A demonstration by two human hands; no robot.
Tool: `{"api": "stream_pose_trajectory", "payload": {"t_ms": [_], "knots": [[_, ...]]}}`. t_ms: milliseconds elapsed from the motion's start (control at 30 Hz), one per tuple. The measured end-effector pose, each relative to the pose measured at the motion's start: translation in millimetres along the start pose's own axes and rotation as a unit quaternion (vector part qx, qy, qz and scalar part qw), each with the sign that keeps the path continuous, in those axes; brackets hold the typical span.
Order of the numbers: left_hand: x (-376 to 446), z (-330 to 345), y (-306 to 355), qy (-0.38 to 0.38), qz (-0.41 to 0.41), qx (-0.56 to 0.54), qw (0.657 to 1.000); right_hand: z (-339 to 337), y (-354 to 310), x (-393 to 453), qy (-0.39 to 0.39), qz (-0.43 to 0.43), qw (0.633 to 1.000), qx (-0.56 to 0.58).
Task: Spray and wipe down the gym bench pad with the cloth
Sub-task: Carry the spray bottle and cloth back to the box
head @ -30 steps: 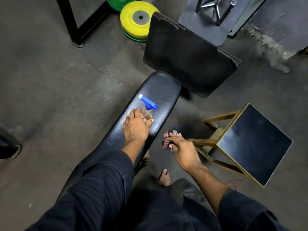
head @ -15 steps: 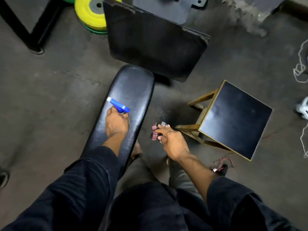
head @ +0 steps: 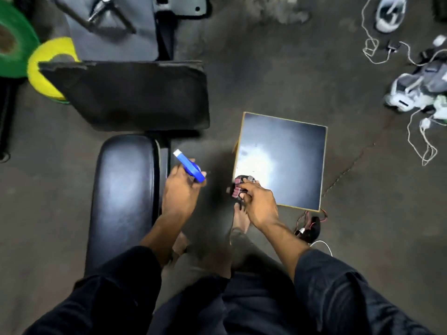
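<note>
Hands hold one spray bottle (head: 189, 166) and one cloth (head: 238, 187).

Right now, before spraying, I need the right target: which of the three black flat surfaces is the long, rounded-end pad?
The bench pad, left of the left hand. The stool top is square with a wooden edge; the board is wide and ragged-edged.

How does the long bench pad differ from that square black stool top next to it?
The bench pad is long, rounded and cushioned; the stool top is square, flat and edged in pale wood. The pad shows a soft sheen, the stool a bright glare. Both are black and bare.
</note>
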State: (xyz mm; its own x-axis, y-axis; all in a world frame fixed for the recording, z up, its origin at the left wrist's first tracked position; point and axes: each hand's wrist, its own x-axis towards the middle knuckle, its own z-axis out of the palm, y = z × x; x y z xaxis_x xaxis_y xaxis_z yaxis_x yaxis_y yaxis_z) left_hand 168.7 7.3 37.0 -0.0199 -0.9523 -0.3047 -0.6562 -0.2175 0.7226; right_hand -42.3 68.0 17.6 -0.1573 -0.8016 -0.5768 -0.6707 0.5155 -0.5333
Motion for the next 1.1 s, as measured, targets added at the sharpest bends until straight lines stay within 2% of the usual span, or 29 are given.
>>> {"api": "stream_pose_trajectory", "payload": {"t_ms": [67,200,300,433,567,667,833,1100], "knots": [[11,20,30,-0.029,0.051,0.008,0.998,-20,20,11,0.027,0.026,0.999,0.018],[34,53,80,-0.122,0.09,0.009,0.988,-52,57,33,0.058,0.063,0.996,0.023],[45,72,106,-0.174,0.095,0.025,0.98,-66,79,51,0.06,0.088,0.993,0.04],[52,90,129,-0.199,0.081,0.078,0.974,-70,94,74,0.05,0.121,0.987,0.089],[59,103,146,-0.2,0.089,0.118,0.969,-69,99,91,0.023,0.087,0.995,0.05],[62,108,150,-0.205,0.075,0.137,0.966,-65,103,96,-0.056,0.061,0.993,-0.089],[63,111,144,-0.193,0.044,0.141,0.97,-63,113,89,-0.123,0.057,0.98,-0.147],[56,120,125,-0.149,0.003,0.088,0.985,-67,107,85,-0.083,-0.005,0.983,-0.165]]}}
